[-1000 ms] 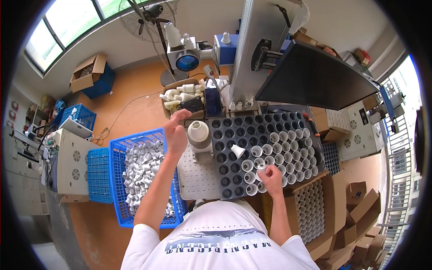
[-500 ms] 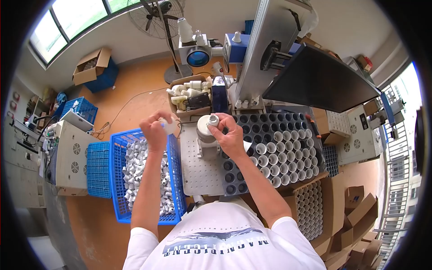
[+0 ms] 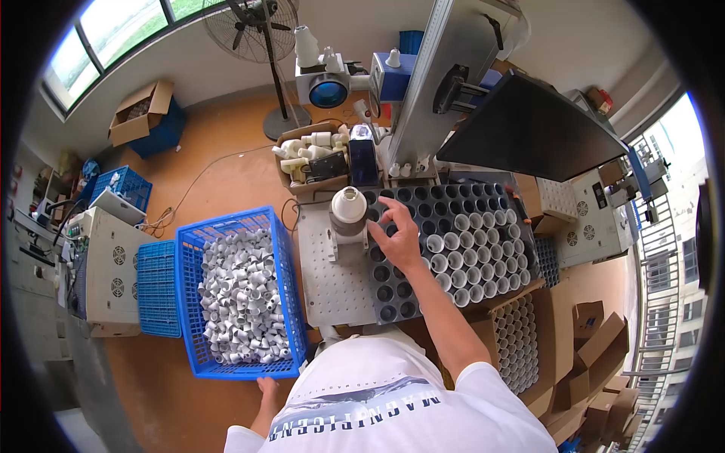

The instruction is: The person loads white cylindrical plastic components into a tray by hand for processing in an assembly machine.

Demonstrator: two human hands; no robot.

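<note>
A worker's right hand rests palm down on a black tray, fingers spread loose and gripping nothing, their tips just right of a white fitting standing upright on a metal fixture at the tray's left edge. The tray's right and near sockets hold white caps; the left and far sockets stand bare. Left of the fixture, a blue crate is heaped with small white fittings. A cardboard box farther off holds larger white elbows, and a carton at near right holds rows of white caps. The left hand hangs low by the crate's near rim, mostly hidden behind the shirt; its grip cannot be made out.
</note>
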